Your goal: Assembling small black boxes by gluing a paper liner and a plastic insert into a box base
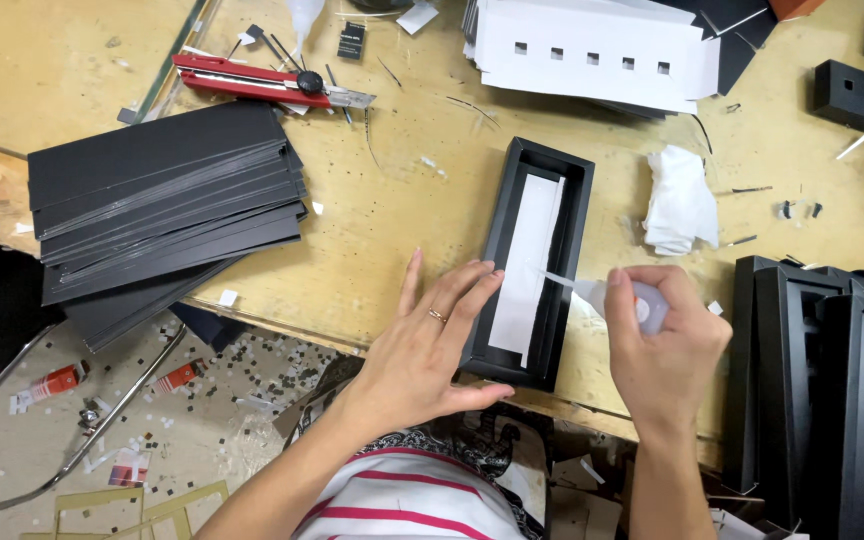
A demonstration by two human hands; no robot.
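A long black open box point(577, 210) lies on the wooden table, with a white paper strip point(532, 255) in its bottom. My left hand point(427, 345) rests flat against the box's near left wall, fingers spread, a ring on one finger. My right hand point(662, 335) grips a small clear glue bottle point(624, 298). Its thin nozzle points left, into the box over the white strip.
A stack of black card sheets point(162, 195) lies at the left, a red utility knife point(257, 82) behind it. White punched sheets point(592, 50) lie at the back, a crumpled white tissue point(680, 200) beside the box. Black finished boxes point(827, 370) stand at the right. Scraps litter the floor.
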